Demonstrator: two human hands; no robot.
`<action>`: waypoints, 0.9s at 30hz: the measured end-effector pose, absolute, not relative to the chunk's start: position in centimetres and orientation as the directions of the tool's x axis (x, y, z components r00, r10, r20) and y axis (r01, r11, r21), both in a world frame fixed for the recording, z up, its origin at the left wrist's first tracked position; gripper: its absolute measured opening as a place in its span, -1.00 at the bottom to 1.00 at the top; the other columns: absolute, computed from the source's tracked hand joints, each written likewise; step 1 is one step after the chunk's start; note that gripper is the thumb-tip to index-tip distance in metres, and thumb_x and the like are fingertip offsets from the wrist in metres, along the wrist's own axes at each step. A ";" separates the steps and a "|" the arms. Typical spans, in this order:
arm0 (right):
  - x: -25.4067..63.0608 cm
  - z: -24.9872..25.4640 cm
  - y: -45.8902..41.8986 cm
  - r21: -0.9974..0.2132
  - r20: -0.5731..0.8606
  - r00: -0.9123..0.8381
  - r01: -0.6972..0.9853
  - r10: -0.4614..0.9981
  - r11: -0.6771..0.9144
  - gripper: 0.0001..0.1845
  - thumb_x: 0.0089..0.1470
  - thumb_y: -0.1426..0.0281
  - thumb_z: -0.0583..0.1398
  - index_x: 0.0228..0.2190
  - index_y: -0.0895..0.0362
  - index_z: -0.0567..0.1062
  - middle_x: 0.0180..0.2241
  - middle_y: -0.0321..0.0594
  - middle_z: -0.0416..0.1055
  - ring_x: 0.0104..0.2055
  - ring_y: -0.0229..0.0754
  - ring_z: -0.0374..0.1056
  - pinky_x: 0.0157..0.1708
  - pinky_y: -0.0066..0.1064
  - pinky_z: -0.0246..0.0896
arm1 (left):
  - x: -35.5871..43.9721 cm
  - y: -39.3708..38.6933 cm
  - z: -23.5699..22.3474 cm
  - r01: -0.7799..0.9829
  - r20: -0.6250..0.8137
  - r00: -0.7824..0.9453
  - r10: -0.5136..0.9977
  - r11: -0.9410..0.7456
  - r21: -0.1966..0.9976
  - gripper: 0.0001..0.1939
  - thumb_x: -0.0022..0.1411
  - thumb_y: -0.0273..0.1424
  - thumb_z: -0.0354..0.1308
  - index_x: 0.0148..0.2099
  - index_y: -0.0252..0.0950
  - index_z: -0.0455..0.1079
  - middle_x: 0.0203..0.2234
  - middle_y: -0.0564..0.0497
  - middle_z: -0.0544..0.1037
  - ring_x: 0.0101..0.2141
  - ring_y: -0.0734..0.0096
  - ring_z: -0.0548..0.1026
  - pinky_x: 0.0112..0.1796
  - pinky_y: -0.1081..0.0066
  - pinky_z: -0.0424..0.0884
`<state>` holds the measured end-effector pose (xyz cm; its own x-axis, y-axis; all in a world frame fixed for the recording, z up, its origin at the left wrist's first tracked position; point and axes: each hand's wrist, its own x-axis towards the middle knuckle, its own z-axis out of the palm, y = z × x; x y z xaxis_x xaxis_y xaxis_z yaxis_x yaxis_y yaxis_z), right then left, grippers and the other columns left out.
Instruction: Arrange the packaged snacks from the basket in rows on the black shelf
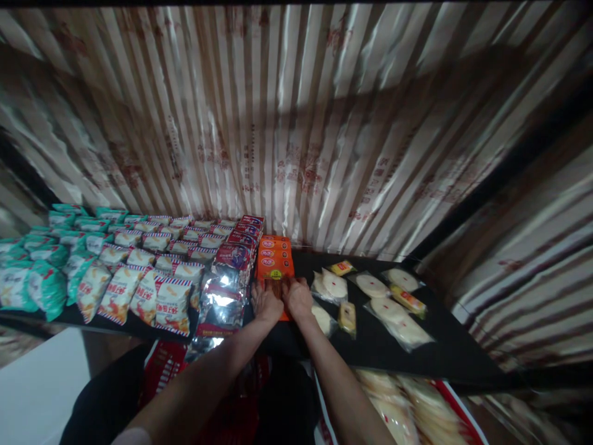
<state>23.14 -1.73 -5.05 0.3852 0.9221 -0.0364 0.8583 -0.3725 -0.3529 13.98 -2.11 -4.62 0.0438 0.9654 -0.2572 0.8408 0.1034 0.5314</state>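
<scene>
At the middle of the black table, my left hand (pixel 267 303) and my right hand (pixel 297 297) meet at the near end of a row of orange snack packets (pixel 275 258). The fingers of both hands are bent around the nearest packet, one hand on each side. Its lower part is mostly covered by the hands. Directly left of my left hand runs a row of dark red and silver packets (pixel 225 296), overlapping toward me. To the right of my right hand lie flat, round, pale breads (pixel 332 284) in clear wrappers.
White packets with striped edges (pixel 173 303) and green-white packets (pixel 47 287) stand in rows at the left. Small yellow packets (pixel 347 317) lie among the breads on the black table (pixel 456 346). Below its front edge is a box of wrapped breads (pixel 393 414). A printed curtain (pixel 296 142) hangs behind.
</scene>
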 end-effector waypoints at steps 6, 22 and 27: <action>22.7 -5.3 -2.3 -0.257 0.009 0.386 0.893 0.923 -0.371 -0.61 0.14 0.23 0.01 -0.10 0.09 0.46 -0.10 0.00 0.35 -0.03 0.00 0.23 -0.24 -0.33 0.16 | 14.1 -2.1 -5.0 0.838 -0.265 0.033 0.964 0.118 0.532 -0.44 0.21 -0.30 -0.10 0.24 -0.36 0.11 0.27 -0.21 0.01 0.27 0.03 -0.12 0.17 0.11 0.01; 27.1 -9.6 -9.3 -0.158 0.385 0.136 0.984 0.913 -0.080 -0.65 0.18 0.45 -0.04 -0.09 0.18 0.43 -0.10 -0.09 0.41 -0.02 -0.05 0.15 -0.08 -0.30 0.03 | 14.0 -5.2 -4.5 0.864 -0.119 0.287 0.950 -0.204 0.460 -0.43 0.12 -0.43 -0.01 0.22 -0.30 0.16 0.29 -0.09 -0.05 0.28 0.13 -0.27 0.20 0.13 -0.09; 29.6 -9.7 -9.1 -0.131 0.373 0.185 0.981 0.909 -0.146 -0.65 0.20 0.39 -0.04 -0.12 0.17 0.47 -0.08 -0.07 0.41 -0.03 -0.04 0.16 -0.09 -0.29 0.03 | 13.5 -5.8 -4.2 0.864 -0.202 0.386 0.900 -0.276 0.421 -0.51 0.08 -0.44 0.01 0.09 -0.27 0.34 0.26 -0.06 0.06 0.28 0.09 -0.21 0.19 0.10 -0.08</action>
